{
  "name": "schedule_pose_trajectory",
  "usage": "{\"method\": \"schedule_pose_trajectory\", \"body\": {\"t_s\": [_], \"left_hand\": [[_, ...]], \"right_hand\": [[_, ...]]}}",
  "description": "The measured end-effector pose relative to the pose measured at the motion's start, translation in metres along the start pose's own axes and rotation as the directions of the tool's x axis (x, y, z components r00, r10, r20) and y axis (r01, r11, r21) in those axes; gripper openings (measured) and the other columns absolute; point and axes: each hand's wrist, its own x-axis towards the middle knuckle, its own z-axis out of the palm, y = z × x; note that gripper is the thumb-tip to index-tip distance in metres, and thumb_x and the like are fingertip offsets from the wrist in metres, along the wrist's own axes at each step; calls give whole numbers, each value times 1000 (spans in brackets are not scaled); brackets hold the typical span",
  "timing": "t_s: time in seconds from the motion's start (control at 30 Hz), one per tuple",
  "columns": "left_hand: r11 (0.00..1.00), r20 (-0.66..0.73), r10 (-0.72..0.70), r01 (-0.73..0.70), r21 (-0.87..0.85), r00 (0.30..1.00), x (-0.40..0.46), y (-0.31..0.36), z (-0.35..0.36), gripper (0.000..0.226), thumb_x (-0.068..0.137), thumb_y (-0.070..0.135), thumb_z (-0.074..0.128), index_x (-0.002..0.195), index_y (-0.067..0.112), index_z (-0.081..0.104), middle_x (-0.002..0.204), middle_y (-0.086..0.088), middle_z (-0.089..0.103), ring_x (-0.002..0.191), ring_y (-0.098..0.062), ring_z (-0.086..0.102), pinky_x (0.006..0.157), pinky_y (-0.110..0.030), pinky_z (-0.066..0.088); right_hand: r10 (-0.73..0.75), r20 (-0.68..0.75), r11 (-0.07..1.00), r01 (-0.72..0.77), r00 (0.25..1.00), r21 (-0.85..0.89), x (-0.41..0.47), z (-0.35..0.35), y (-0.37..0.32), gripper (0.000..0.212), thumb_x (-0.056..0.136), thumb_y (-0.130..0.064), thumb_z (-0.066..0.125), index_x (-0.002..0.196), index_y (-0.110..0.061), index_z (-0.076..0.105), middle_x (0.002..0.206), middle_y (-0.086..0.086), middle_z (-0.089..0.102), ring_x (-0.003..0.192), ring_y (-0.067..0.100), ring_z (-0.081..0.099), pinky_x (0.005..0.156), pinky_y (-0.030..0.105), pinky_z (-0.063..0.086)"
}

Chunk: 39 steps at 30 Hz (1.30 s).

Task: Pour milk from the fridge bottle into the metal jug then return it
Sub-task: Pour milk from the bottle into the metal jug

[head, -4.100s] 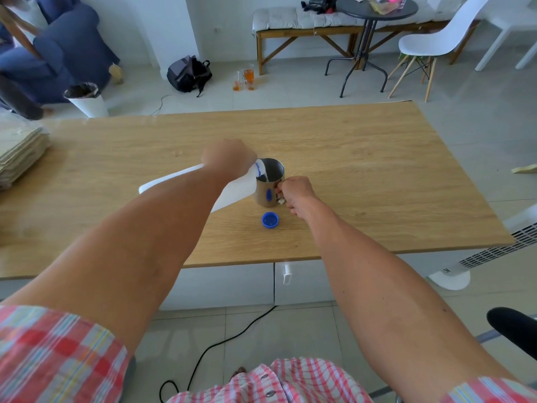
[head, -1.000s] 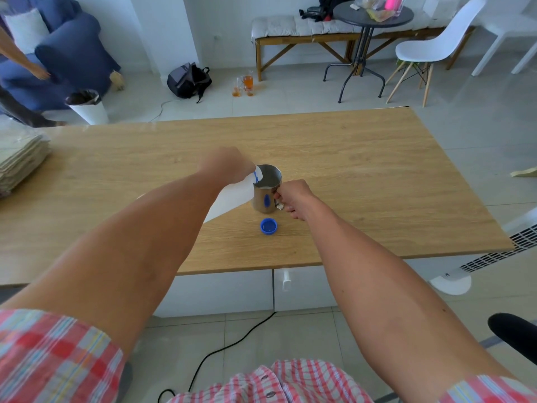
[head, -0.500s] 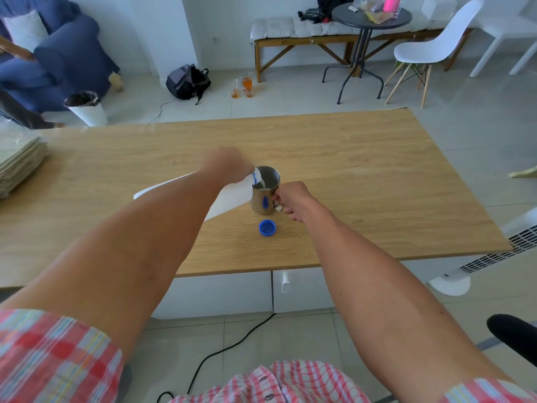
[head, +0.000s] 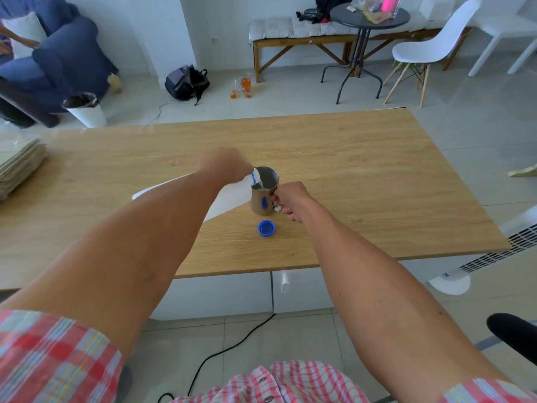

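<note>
- Milk bottle (head: 229, 196) is tilting steeply, its blue-ringed neck sitting over the rim of the metal jug (head: 264, 189) mid-table; milk is showing inside the jug.
- Left hand (head: 225, 167) is wrapping round the bottle's upper end, fingers curled over it.
- Right hand (head: 292, 199) is gripping the jug handle, fingers closed round it, steadying the jug on the table (head: 377, 175).
- Since four seconds back: same pose, bottle a bit steeper, milk level looking higher; little change over the last half second.
- Meaning, as I judge it: pouring is well along, probably close to enough; righting the bottle is coming up.
- Blue cap (head: 266, 228) is lying open side up just in front of the jug, apart from both hands; it is needed before the bottle goes back to the fridge.
- Farther out: stack of folded cloth (head: 20, 167) at the table's left edge.
</note>
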Motion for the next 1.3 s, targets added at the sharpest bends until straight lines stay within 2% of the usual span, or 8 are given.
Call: {"method": "schedule_pose_trajectory", "body": {"t_s": [0.17, 0.3, 0.37, 0.57, 0.77, 0.9, 1.1, 1.3], "left_hand": [[1000, 6, -7, 7, -5, 1000, 0, 1, -1, 39, 97, 57, 48, 102, 20, 58, 84, -2, 54, 89, -28, 61, 71, -36, 44], [1000, 3, 6, -6, 6, 1000, -1, 2, -3, 41, 97, 57, 48, 109, 20, 61, 93, -3, 59, 89, -27, 60, 71, -36, 43], [1000, 0, 10, -10, 11, 1000, 0, 2, -3, 44, 97, 56, 48, 115, 19, 63, 98, -3, 60, 90, -28, 60, 72, -37, 43], [1000, 0, 7, -7, 11, 1000, -1, 2, -3, 44, 98, 54, 48, 119, 18, 63, 88, -1, 53, 88, -28, 58, 72, -37, 43], [1000, 1, 12, -12, 21, 1000, 0, 2, -4, 45, 98, 54, 47, 119, 18, 63, 89, -2, 55, 89, -28, 58, 72, -37, 43], [1000, 7, 13, -13, 26, 1000, -1, 2, -4, 41, 98, 55, 47, 112, 19, 60, 84, -1, 54, 88, -28, 59, 70, -37, 44], [1000, 9, 6, -7, 25, 1000, -3, 3, -5, 38, 99, 56, 47, 102, 19, 55, 82, -1, 52, 86, -27, 59, 69, -36, 42], [1000, 11, -10, 10, 12, 1000, -4, 4, -5, 38, 99, 56, 48, 101, 19, 55, 81, -1, 52, 87, -27, 59, 66, -36, 40]], "right_hand": [[50, 25, 998, -51, 998, 39, 1, 2, 0, 18, 99, -9, 41, 99, -16, 57, 64, -1, 45, 34, 11, 22, 31, 10, 21], [-6, 42, 1000, 6, 999, 6, -4, -3, 0, 19, 100, -6, 41, 98, -14, 59, 63, 0, 45, 39, 11, 26, 31, 13, 23], [-90, 83, 995, 92, 992, -27, -9, -7, 0, 15, 104, -12, 46, 96, -14, 59, 65, -1, 48, 44, 12, 37, 37, 22, 33], [-152, 94, 985, 158, 984, -64, -18, -12, 1, 12, 104, -19, 52, 98, -15, 61, 68, -1, 53, 52, 13, 46, 45, 28, 37], [-3, 11, 1000, 3, 1000, 7, -8, -2, -1, 18, 100, -7, 43, 100, -14, 60, 64, 0, 47, 35, 10, 26, 31, 13, 23], [14, 15, 1000, -14, 1000, 8, -7, -1, -1, 22, 99, -4, 41, 101, -14, 61, 65, 0, 47, 39, 11, 24, 30, 10, 20], [-151, 95, 985, 158, 984, -69, -17, -10, -1, 12, 104, -18, 51, 102, -14, 62, 69, 0, 53, 51, 14, 45, 44, 28, 37], [-164, 87, 983, 170, 983, -74, -17, -10, 0, 12, 104, -18, 50, 103, -13, 61, 69, 0, 52, 52, 14, 45, 45, 29, 36]]}}
